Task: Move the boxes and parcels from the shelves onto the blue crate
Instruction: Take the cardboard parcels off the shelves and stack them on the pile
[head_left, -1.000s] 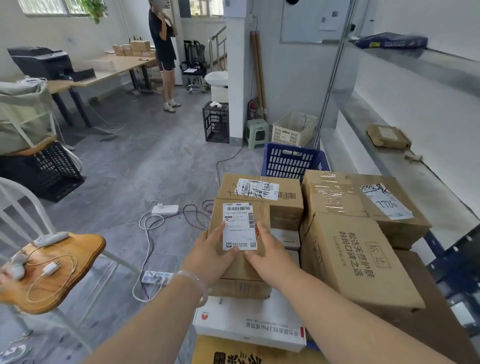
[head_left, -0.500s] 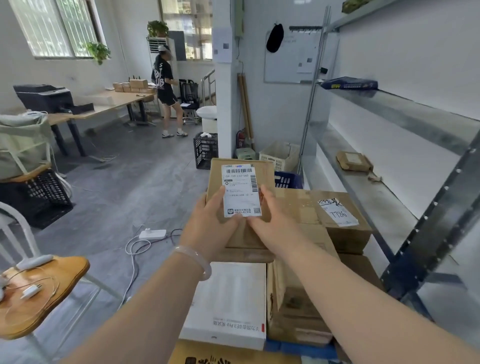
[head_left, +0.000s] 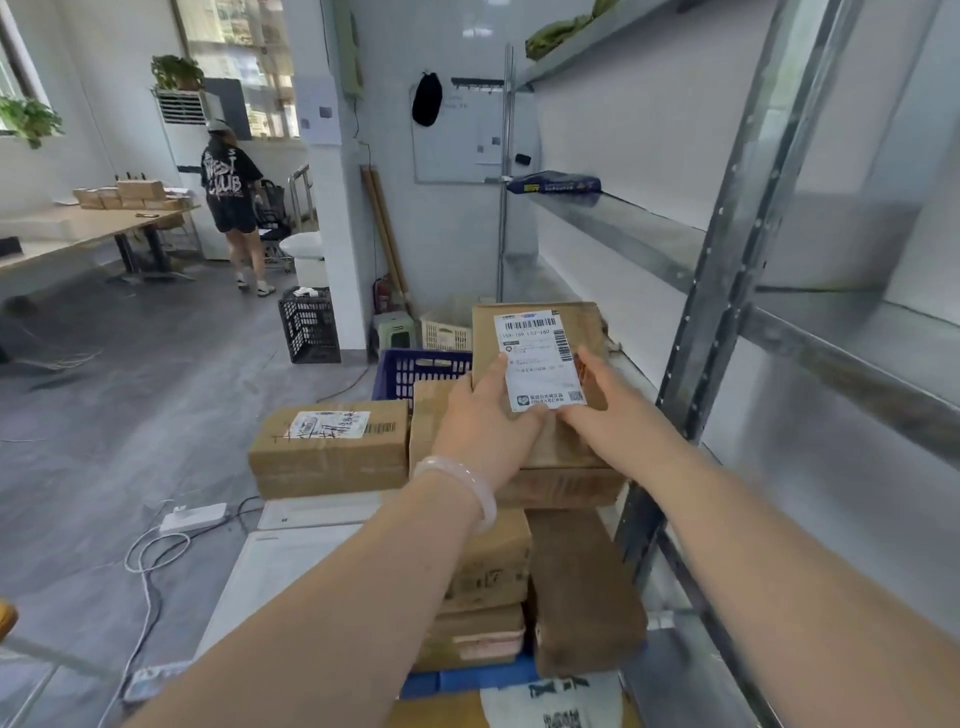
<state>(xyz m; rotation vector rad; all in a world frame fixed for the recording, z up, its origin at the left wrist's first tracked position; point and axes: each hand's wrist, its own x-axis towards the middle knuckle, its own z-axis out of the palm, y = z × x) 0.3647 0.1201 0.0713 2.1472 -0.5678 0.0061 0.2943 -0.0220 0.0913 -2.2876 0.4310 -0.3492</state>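
To your right stands the metal shelving (head_left: 727, 270). Its middle shelf carries a flat blue packet (head_left: 556, 183) at the far end, and its top shelf a green bundle (head_left: 563, 26). On the grey floor (head_left: 156, 426) ahead of you sit a black crate (head_left: 310, 325), a green stool (head_left: 395, 331), a cream basket (head_left: 444, 332) and the blue crate (head_left: 415, 370). A white adapter (head_left: 193, 516) and looped cables (head_left: 148, 558) lie nearer you. The far worktop (head_left: 78, 224) on your left holds small cardboard boxes (head_left: 132, 192).
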